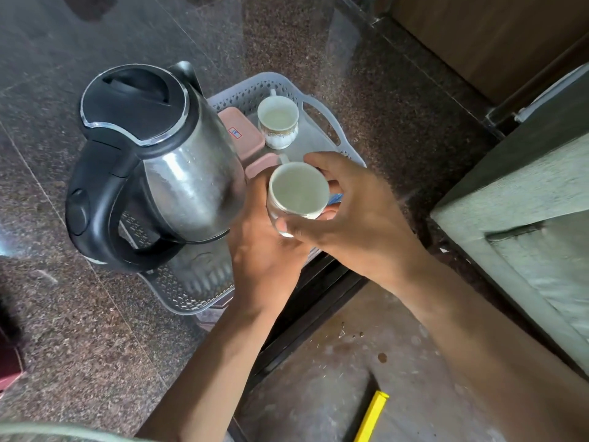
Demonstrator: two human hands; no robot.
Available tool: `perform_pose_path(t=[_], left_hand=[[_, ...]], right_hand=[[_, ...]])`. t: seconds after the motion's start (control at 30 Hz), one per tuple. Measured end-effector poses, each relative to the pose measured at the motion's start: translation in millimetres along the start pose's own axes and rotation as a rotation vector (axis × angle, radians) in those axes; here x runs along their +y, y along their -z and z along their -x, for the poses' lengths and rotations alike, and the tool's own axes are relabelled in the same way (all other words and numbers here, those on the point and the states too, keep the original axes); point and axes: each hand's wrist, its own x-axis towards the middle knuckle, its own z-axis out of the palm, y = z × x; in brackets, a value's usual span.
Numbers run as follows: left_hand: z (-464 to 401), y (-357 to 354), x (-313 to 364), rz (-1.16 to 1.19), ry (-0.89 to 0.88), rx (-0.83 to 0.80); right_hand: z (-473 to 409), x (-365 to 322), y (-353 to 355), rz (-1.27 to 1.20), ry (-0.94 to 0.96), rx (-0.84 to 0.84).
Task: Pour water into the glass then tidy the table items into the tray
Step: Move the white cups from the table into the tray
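Note:
A grey perforated plastic tray [322, 105] lies on the dark granite counter. A steel electric kettle [178, 173] with a black lid and handle stands in the tray's near left part. At the tray's far side sits a white cup [278, 122] with gold trim. A second white cup [298, 189] is held above the tray's right side by both hands. My right hand [350, 205] grips it from the right with fingers and thumb curled round its rim. My left hand [264, 250] cups it from below and the left.
Two pink lidded boxes [242, 130] lie in the tray between the kettle and the far cup. The counter edge runs just right of the tray, with floor below and a yellow stick [371, 416] on it. A grey cabinet [526, 199] stands at right.

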Motion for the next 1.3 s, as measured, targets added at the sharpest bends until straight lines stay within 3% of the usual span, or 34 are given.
perform_pose_path(t=[0.17, 0.37, 0.57, 0.83, 1.3], left_hand=[[-5.9, -3.2, -3.9, 0.018, -0.007, -0.040], [-4.5, 5.4, -9.9, -0.148, 0.132, -0.226], [5.1, 12.2, -5.6, -0.229, 0.135, -0.244], [7.1, 19.0, -10.0, -0.217, 0.121, -0.247], [8.8, 18.9, -15.5, -0.122, 0.070, -0.217]], right_hand=[[-8.8, 0.2, 4.0, 0.060, -0.006, 0.056], [-46.1, 7.5, 2.5, 0.287, 0.036, 0.269], [-78.3, 23.9, -16.5, 0.449, -0.023, 0.353], [-97.0, 32.9, -30.0, 0.633, -0.043, 0.325], [-96.0, 28.2, -36.1, 0.695, -0.087, 0.232]])
